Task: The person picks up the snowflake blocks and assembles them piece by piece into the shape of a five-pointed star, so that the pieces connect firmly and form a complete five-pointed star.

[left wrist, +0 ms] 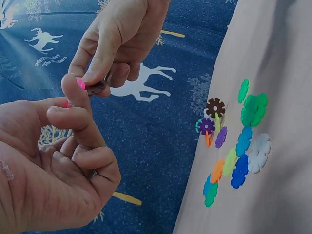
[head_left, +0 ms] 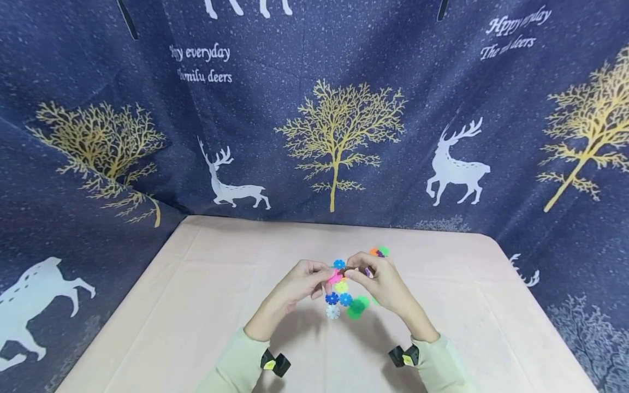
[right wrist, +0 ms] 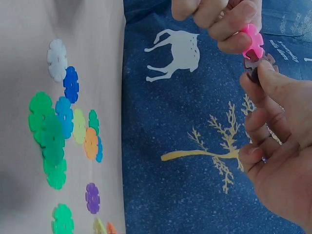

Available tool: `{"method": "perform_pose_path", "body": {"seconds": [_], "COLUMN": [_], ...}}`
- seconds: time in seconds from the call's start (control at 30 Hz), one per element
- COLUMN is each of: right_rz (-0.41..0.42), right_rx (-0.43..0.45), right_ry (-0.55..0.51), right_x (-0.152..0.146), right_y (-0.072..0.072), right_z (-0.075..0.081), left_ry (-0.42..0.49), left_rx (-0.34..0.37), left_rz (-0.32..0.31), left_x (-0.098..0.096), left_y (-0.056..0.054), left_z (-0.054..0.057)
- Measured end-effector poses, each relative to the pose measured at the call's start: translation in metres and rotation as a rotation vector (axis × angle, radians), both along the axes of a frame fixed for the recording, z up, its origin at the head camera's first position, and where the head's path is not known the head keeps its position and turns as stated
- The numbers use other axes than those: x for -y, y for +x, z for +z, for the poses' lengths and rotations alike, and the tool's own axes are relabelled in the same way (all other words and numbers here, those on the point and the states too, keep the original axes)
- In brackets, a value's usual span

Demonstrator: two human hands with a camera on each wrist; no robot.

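My left hand (head_left: 307, 281) pinches a pink notched plastic disc (right wrist: 253, 38) between thumb and fingers. My right hand (head_left: 383, 281) pinches a brown notched disc (right wrist: 250, 64) of the same kind. Both hands are raised above the table, close together. The two discs meet edge to edge in the right wrist view; whether their slots are locked together I cannot tell. Beneath the hands lie loose discs: a white one (head_left: 333, 311), a dark blue one (head_left: 331, 298), a light blue one (head_left: 345, 299), a yellow one (head_left: 341, 286) and overlapping green ones (head_left: 357, 307).
Orange (right wrist: 91, 143) and purple (right wrist: 92, 198) discs lie among the others on the pale pink tablecloth (head_left: 206, 305). Another brown disc (left wrist: 215, 107) rests beside a purple one. A dark blue cloth with deer and trees (head_left: 304, 60) hangs behind the table.
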State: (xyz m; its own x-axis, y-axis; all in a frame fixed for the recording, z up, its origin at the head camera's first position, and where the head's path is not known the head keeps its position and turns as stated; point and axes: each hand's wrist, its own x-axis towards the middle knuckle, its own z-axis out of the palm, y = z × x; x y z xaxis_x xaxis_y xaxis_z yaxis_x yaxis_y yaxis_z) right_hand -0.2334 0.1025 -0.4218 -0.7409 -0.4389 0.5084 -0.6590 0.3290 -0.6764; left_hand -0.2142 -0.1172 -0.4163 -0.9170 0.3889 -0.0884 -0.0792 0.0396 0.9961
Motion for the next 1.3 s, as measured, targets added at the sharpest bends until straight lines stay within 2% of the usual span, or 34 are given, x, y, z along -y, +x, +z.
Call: {"method": "perform_pose_path", "body": {"seconds": [0.13,0.3,0.5,0.7,0.9,1.03,1.17,1.3], "right_rz": [-0.013,-0.038,-0.076,-0.123,-0.177,-0.191,-0.180,-0.174], "right_rx": [0.015,0.059,0.073,0.101,0.166,0.212,0.263,0.353], "right_ry": [0.022,0.053,0.072,0.104,0.196,0.233,0.304,0.392], "right_x": [-0.001,-0.004,-0.005,-0.005,-0.008,-0.011,-0.014,-0.016], "right_y": [-0.001,-0.003,-0.008,-0.014,-0.018,-0.018,-0.019,-0.018], "right_z": [0.001,0.000,-0.007,-0.015,-0.026,-0.031,-0.038,-0.044], "left_ry": [-0.020,0.000,0.034,0.019,0.009,0.001,-0.011,-0.026], "left_rx": [-0.012,-0.022,-0.014,-0.009,0.013,0.027,0.030,0.021], "left_rz": [0.011,0.028,0.049,0.057,0.081,0.073,0.058,0.054], "left_x": [0.000,0.002,0.004,0.007,0.009,0.009,0.009,0.010], "left_y": [0.000,-0.002,-0.002,-0.002,-0.002,-0.003,-0.003,-0.002], "left_z": [-0.001,-0.004,-0.007,-0.008,-0.006,-0.007,-0.007,-0.008]}}
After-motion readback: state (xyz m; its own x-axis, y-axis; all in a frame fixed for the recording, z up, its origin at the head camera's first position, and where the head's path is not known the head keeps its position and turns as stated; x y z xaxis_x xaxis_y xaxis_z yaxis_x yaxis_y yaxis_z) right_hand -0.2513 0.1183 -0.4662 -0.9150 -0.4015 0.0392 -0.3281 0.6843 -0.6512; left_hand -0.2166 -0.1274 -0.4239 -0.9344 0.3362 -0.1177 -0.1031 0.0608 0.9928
